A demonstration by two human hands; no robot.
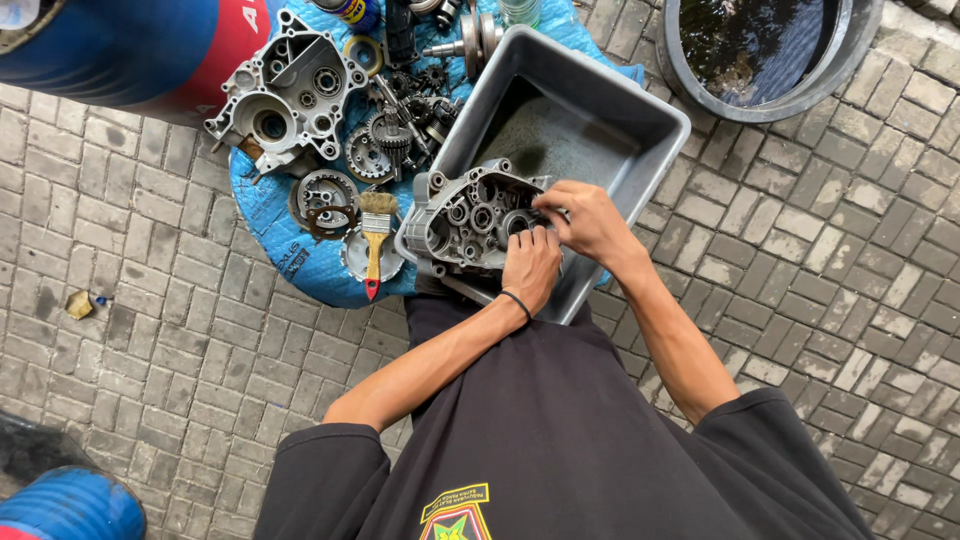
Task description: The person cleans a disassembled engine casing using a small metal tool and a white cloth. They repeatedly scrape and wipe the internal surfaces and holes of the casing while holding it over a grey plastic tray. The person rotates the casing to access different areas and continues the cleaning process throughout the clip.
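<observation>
On blue tarp [270, 215] at left, second casing half [288, 92], gears [385, 135], brush [376, 240], grey tub [600, 90] at centre, engine case [470, 215] on its near rim, left hand [530, 268] fingers curled against case, right hand [590, 222] fingers pinched on case edge, water basin [760, 50] far right.

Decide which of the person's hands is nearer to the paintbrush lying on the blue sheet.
Left. The left hand rests on the engine case at its near side, closer to the paintbrush. The right hand is farther off, on the case's far side, over the grey tub.
</observation>
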